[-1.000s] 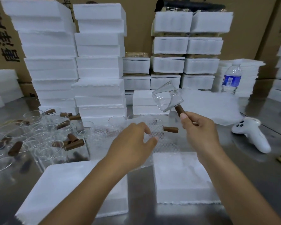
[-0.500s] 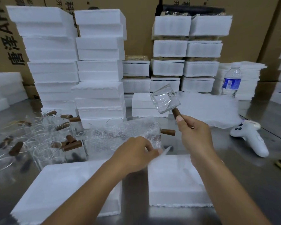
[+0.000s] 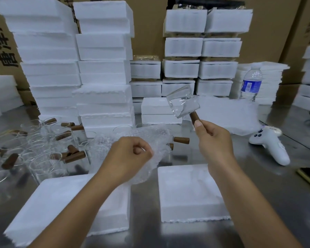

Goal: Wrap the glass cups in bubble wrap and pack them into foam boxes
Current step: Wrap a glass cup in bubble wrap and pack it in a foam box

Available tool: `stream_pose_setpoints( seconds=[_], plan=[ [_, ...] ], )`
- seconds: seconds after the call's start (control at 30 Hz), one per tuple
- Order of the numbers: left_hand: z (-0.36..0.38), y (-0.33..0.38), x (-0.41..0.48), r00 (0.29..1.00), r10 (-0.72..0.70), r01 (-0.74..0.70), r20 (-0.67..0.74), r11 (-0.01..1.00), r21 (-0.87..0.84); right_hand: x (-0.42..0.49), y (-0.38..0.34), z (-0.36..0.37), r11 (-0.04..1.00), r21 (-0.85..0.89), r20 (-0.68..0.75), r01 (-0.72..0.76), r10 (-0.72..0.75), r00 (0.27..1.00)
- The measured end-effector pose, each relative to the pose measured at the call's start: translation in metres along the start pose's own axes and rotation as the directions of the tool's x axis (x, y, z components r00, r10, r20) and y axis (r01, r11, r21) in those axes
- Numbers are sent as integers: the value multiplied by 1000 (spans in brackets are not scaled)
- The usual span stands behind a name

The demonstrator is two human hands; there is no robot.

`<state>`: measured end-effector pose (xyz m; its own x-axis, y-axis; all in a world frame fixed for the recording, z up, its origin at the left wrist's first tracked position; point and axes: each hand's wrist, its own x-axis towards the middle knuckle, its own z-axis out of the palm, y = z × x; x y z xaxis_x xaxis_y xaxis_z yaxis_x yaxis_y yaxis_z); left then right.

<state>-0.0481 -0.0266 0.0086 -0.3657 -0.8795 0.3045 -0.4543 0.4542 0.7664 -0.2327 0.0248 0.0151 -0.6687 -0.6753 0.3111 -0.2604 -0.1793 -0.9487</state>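
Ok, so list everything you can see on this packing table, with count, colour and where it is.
held cup: one, clear with brown handle, raised above table centre
bubble wrap: one sheet, clear, lifted at centre
loose cups: many, clear with brown handles, table left
foam boxes: two, white, table front
foam stacks: several, white, along the back
foam sheet: one, white, behind the held cup
bottle: one, clear with blue label, back right
controller: one, white, table right
cartons: count unclear, brown, behind the stacks
table: one, grey metal, under it all
left hand: grips the bubble wrap
right hand: holds the held cup by its handle
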Motion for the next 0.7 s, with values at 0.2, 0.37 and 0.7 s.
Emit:
stream_pose_setpoints(
  seconds=[0.2, 0.37, 0.7],
  plan=[
    [-12, 2, -10, 994, -43, 7, -105, 948, -319, -1, -3, -3, 1000, -23, 23, 22, -21, 1000],
    [-17, 5, -13, 974, 25, -112, -224, 918, -382, -5, -5, -1, 989, -122, 46, 82, -77, 996],
    [-9, 8, -23, 957, 200, -225, -210, 968, -106, -13, -8, 3, 955, -229, 109, 189, -168, 980]
  ],
)
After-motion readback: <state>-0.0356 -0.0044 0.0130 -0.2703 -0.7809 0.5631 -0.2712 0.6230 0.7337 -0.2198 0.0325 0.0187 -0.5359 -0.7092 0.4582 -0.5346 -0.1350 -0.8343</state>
